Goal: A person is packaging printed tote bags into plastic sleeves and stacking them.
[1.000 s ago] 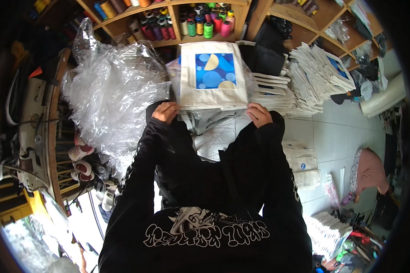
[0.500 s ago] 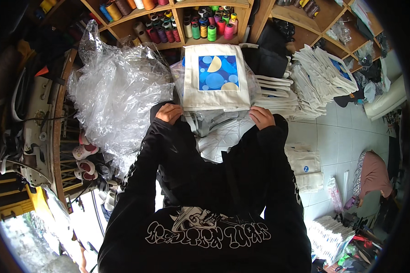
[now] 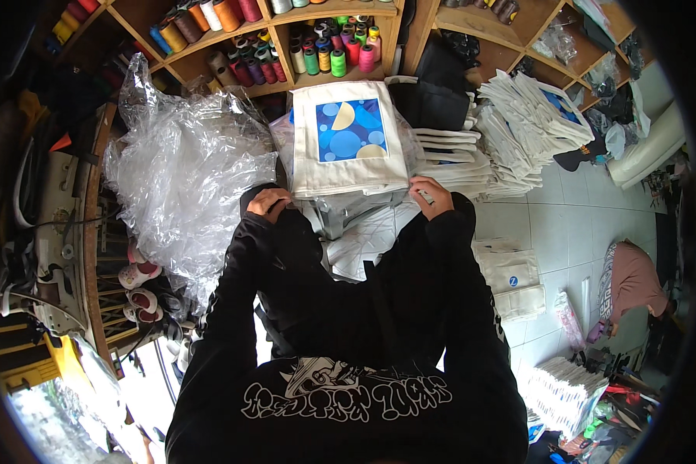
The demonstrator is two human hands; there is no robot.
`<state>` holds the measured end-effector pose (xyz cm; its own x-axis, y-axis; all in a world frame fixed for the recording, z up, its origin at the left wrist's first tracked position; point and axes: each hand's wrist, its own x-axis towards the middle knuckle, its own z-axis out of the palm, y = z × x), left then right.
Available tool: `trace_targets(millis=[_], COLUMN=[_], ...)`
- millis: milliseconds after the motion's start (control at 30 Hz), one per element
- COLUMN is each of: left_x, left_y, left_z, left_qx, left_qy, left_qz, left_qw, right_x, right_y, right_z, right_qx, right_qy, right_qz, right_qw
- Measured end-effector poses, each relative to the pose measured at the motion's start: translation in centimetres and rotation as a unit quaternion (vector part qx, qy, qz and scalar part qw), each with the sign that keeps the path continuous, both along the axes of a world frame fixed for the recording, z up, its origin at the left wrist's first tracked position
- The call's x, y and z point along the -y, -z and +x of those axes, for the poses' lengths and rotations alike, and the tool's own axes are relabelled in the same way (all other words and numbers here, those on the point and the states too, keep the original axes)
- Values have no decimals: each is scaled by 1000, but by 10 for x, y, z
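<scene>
A folded white cloth bag [image 3: 348, 139] with a blue print of circles lies flat on top of a stack in front of me. My left hand [image 3: 269, 203] grips the bag's near left corner. At the near right corner, my right hand [image 3: 431, 193] holds the edge. Both arms are in black sleeves. Under the bag, more white folded cloth [image 3: 363, 236] shows between my arms.
A big heap of clear plastic bags [image 3: 182, 170] lies to the left. Stacks of white bags [image 3: 518, 127] stand to the right, with more on the tiled floor [image 3: 510, 274]. Wooden shelves with coloured thread cones [image 3: 317, 50] are behind. Shoes [image 3: 135, 286] sit at the lower left.
The view has shifted slightly; my hands stay at the bag's near corners and the bag rests in the same place.
</scene>
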<state>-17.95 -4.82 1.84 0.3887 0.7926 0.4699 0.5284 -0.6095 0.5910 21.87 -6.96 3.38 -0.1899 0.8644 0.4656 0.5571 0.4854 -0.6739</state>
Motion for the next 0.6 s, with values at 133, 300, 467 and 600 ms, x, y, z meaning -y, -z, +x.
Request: trace_targets(millis=[133,300,467,600], left_x=[0,2,5,5], left_y=[-4,-18,-20,-21], left_z=[-1,7,9,9], left_qx=[5,3,40,61], left_qy=[2,-2,-34,-64], left_qz=[-21,17,21,11], left_qw=[1000,1000,998,996], right_x=[2,0,0,-1], right_y=[-6,-3,-6,-6], right_z=[-1,0,-5,-12], right_qx=[-73,-100,-148,-179], right_qy=[-16,-27,-9,11], right_qz=[-50,-57,-51,-41], right_qw=[996,993,988,983])
